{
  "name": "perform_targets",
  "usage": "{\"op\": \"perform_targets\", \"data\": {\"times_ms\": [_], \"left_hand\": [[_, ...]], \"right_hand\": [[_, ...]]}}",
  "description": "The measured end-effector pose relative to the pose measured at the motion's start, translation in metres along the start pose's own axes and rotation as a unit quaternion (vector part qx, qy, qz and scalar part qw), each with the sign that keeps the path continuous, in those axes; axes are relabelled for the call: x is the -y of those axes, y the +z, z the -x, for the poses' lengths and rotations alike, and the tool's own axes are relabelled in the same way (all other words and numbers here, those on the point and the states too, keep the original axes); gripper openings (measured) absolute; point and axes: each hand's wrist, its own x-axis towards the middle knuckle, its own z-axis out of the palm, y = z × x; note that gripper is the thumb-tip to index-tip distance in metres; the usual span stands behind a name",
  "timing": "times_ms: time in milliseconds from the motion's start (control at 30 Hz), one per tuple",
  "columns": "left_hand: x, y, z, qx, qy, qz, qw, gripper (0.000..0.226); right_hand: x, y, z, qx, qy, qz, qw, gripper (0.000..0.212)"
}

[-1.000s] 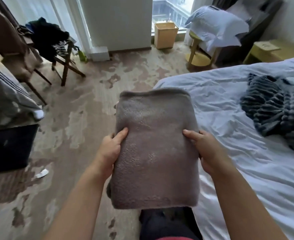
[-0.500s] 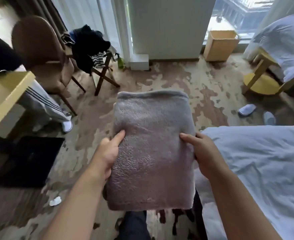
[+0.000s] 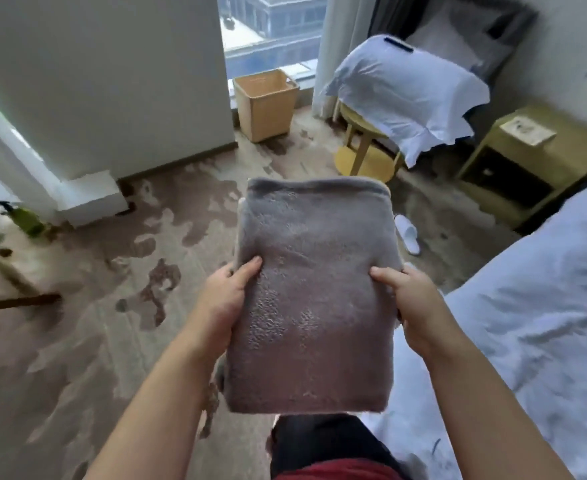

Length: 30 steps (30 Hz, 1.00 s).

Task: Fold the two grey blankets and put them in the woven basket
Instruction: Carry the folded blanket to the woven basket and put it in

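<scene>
Both hands, left hand (image 3: 221, 299) and right hand (image 3: 415, 306), are gripping the folded grey blanket (image 3: 314, 296), now swinging toward the woven basket (image 3: 266, 105) at twelve o'clock.

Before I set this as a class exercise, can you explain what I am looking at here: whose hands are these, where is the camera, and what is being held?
There is no machine here. The picture comes from a wide-angle camera worn on a person's head, looking forward and down, so you see their own bare arms. The left hand and right hand hold a folded grey blanket by its sides, in the air above a patterned carpet. A bed with white bedding lies to the right. Ahead, by the window, stands the woven basket. The second blanket is not in view.
</scene>
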Motion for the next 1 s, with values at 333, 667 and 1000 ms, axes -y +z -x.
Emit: {"op": "perform_targets", "data": {"times_ms": [333, 667, 1000], "left_hand": [[-0.172, -0.032, -0.287, -0.092, 0.016, -0.008, 0.996, 0.026], [-0.305, -0.071, -0.562, -0.099, -0.012, 0.02, 0.995, 0.023], [-0.444, 0.079, -0.835, 0.124, -0.054, -0.118, 0.984, 0.024]], "right_hand": [[0.139, 0.202, -0.292, 0.071, 0.011, -0.033, 0.997, 0.007], [0.243, 0.358, -0.519, 0.097, 0.043, 0.041, 0.994, 0.014], [0.352, 0.343, -0.717, -0.146, 0.082, -0.081, 0.983, 0.02]]}}
